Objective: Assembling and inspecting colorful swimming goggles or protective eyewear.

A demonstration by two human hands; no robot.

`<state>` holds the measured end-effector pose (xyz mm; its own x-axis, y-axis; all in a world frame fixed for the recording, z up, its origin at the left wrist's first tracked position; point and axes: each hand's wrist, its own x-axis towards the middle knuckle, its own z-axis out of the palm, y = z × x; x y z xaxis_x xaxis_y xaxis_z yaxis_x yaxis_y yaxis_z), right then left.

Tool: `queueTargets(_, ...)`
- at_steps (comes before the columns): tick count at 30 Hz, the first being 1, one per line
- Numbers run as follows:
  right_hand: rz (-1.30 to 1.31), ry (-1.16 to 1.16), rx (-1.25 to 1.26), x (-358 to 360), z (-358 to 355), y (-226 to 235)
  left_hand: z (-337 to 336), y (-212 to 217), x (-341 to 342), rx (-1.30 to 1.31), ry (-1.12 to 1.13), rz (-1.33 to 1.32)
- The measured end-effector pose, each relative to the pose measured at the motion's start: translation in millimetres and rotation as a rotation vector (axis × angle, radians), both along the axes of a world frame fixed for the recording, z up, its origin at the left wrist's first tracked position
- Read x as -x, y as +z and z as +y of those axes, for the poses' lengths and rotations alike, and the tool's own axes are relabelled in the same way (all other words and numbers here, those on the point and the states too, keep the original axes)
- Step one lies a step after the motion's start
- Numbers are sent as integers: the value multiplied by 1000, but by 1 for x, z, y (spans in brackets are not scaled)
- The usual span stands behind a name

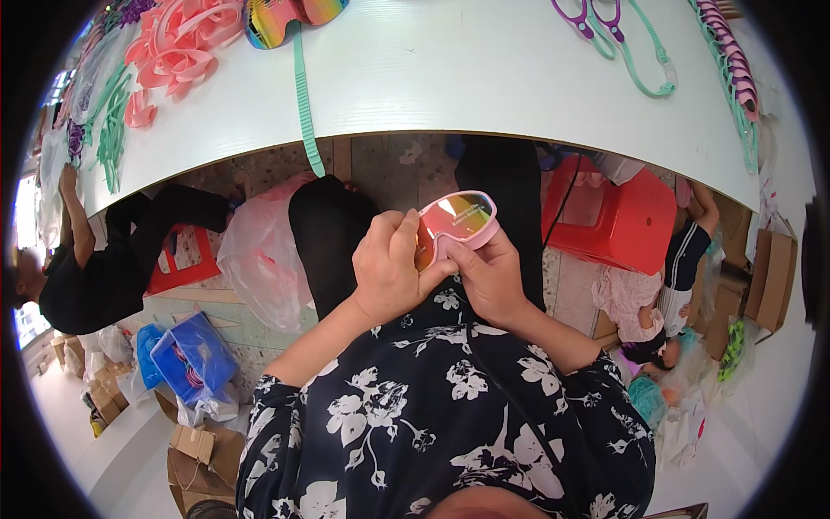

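Observation:
Above my lap, both hands grip a pair of goggles [462,216] with a pink frame and a mirrored orange-yellow lens. My left hand [389,266] is closed around the left end, its fingers hiding part of the lens. My right hand [493,272] pinches the lower rim near the nose notch, thumb on the front. On the white table ahead rests another pair of mirrored goggles [290,19], and a mint-green strap [303,104] hangs from it over the table edge.
Pink frames [177,52] and mint-green straps [112,130] pile on the table's left. Purple frames [592,22] with a strap lie at right, near a stacked row [731,60]. Red stools [609,216], a plastic bag [268,251], a blue crate [194,353] and other people surround me.

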<state>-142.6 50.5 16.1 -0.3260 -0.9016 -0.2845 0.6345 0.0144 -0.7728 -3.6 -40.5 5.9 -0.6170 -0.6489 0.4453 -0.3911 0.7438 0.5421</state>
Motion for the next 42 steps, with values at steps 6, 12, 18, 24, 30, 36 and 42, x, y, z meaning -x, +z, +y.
queueTargets(6,57,9,-24,0,-3,-7,1,-1,2,-15,15,-11)
queueTargets(12,137,-8,-60,-3,-5,-4,1,1,2,-9,26,-19)
queueTargets(18,245,-82,-70,-9,-6,-7,5,2,3,-57,9,-17)
queueTargets(24,-227,68,-195,2,-9,-12,-6,4,3,72,-51,-77)
queueTargets(30,421,589,-392,52,0,24,-29,10,-6,-67,-28,-30)
queueTargets(36,1141,389,100,81,-18,34,-27,18,-3,-201,-207,13)
queueTargets(42,1023,447,214,73,-27,13,-23,25,-6,-143,-223,-15)
